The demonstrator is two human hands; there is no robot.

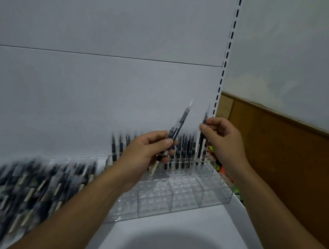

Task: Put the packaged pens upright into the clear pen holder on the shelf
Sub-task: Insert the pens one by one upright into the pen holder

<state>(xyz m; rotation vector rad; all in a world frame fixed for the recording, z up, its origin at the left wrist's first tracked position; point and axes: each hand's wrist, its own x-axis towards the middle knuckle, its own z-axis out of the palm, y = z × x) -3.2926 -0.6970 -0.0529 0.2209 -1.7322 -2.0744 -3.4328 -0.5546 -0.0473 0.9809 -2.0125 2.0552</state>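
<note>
Plastic-sleeved black pens are gripped in both hands. A small bundle of packaged pens (175,130) is held in the left hand (148,150), with the fingers curled round its lower half and the thumb laid across the front. The bundle is tilted, its upper end leaning up and to the right, above the holder. How many pens are in it cannot be told through the blur. A single packaged pen (201,144) is pinched near its top between the thumb and fingers of the right hand (222,139). It is held nearly upright, and its lower end is placed at the right end of the back row of the clear pen holder (174,196); whether it is seated in a hole cannot be told.

The holder is set on the white shelf (201,228), close to the back, and is built in stepped tiers that are divided into compartments and pierced with rows of holes. Standing pens (185,154) are lined upright along its back row, behind and beside the left hand.

To the left of the holder, a loose pile of packaged pens (31,185) is spread flat across the shelf and is heavily blurred. Behind everything, a white back panel (104,82) is crossed by one horizontal seam and is bordered on the right by a slotted upright (228,49). Past the shelf's right edge, some bright-coloured items (218,164) are glimpsed, too small to be identified, and a brown wooden wall panel (282,160) is seen below pale plaster.
</note>
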